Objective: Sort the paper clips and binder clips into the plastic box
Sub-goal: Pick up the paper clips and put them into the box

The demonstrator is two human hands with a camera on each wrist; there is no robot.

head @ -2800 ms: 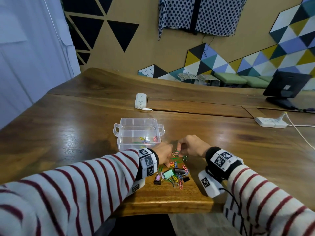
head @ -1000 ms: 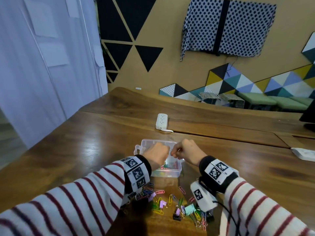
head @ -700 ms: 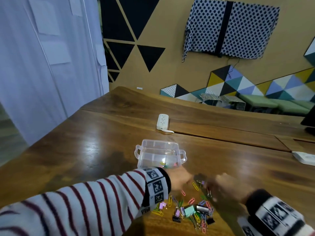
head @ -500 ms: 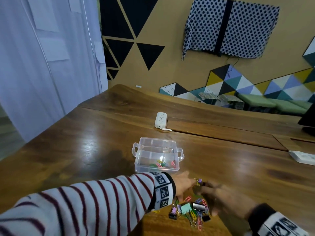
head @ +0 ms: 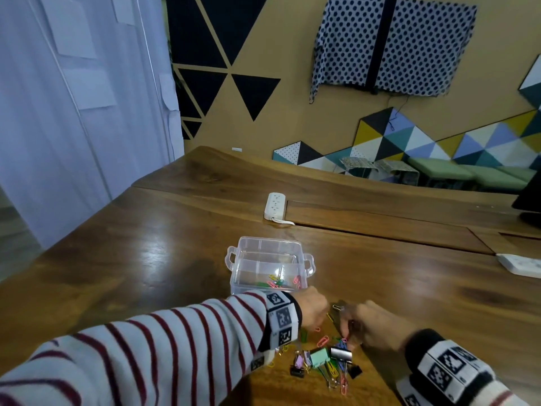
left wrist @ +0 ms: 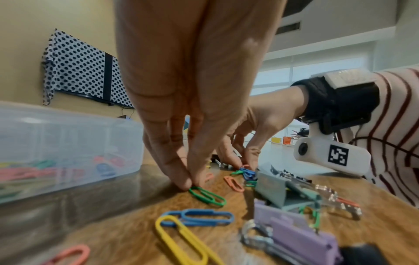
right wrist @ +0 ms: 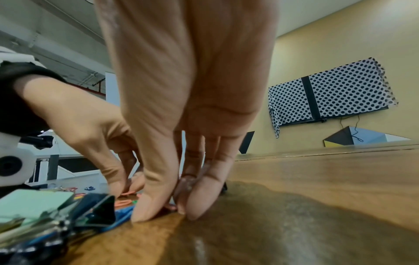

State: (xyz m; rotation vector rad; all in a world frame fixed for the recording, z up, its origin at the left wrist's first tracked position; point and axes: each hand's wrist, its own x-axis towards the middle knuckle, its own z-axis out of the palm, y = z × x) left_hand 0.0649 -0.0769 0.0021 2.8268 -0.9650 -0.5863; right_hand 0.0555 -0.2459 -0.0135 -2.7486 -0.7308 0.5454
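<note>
The clear plastic box [head: 243, 276] stands on the wooden table with several coloured paper clips in its near compartments. Nearer me lies a loose pile of paper clips and binder clips [head: 322, 358], among them a mint binder clip [head: 319, 357] and a silver one [head: 341, 353]. My left hand [head: 317, 315] is down at the pile's left edge; in the left wrist view its thumb and finger [left wrist: 190, 183] pinch the end of a green paper clip [left wrist: 207, 196] lying on the table. My right hand [head: 347, 326] pinches a pink paper clip [right wrist: 170, 207] against the table beside a blue clip [right wrist: 122, 213].
A white power strip [head: 274, 205] lies behind the box, another [head: 521, 265] at the right edge. A dark monitor base [head: 530, 197] stands far right. The table's near edge runs just below the pile. The box wall [left wrist: 68, 143] is close to the left of my left hand.
Both hands have come back from over the box down to the pile. The left fingers now close on a green clip, the right on a pink one.
</note>
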